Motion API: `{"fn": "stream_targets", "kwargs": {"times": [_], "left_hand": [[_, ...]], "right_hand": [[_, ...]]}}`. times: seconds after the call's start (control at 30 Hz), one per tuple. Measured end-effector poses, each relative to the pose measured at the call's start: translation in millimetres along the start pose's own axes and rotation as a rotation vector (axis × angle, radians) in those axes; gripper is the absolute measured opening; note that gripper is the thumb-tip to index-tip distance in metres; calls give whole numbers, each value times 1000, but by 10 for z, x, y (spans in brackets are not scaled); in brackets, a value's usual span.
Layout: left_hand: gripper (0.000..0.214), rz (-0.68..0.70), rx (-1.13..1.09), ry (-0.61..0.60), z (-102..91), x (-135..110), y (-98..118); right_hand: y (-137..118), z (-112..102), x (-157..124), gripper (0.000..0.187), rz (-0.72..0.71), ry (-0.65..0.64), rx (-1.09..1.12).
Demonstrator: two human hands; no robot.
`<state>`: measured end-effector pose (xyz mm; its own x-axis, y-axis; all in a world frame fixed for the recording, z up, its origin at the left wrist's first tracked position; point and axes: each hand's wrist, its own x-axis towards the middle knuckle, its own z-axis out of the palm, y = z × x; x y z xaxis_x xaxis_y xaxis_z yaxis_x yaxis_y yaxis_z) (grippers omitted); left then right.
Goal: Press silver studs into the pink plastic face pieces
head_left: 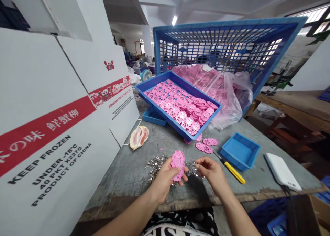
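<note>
My left hand (165, 177) is closed around a flat pink plastic piece (178, 162) with a scalloped outline, the thumb lying across its face. Just to the right, my right hand (210, 170) has its thumb and forefinger pinched together; whatever may be between them is too small to name. Small shiny metal bits (157, 165) lie scattered on the table beneath and behind both hands. More pink pieces (206, 145) rest on the table beyond my right hand. Farther back, a tilted blue tray (154, 105) holds many pink pieces in rows.
A large blue crate (229, 24) lies on its side behind a plastic bag of pink pieces (219, 84). Rightward are a yellow-handled screwdriver (234, 173), a small blue bin (241, 162) and a white power bank (282, 170). White cartons (62, 126) wall the left, near cut fruit (139, 138).
</note>
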<state>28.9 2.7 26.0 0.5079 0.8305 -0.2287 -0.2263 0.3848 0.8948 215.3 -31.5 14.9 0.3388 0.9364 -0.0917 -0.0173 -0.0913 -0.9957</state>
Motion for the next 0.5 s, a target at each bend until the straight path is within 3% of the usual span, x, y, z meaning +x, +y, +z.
{"fn": "stream_targets", "kwargs": {"times": [0.13, 0.27, 0.5], "left_hand": [[49, 45, -47, 94, -32, -27, -82], [45, 106, -62, 170, -61, -35, -104], [49, 19, -166, 105, -131, -43, -110]], "right_hand": [[-62, 188, -5, 45, 42, -90, 38], [-32, 346, -11, 37, -27, -148, 29], [72, 440, -50, 24, -225, -235, -58]]}}
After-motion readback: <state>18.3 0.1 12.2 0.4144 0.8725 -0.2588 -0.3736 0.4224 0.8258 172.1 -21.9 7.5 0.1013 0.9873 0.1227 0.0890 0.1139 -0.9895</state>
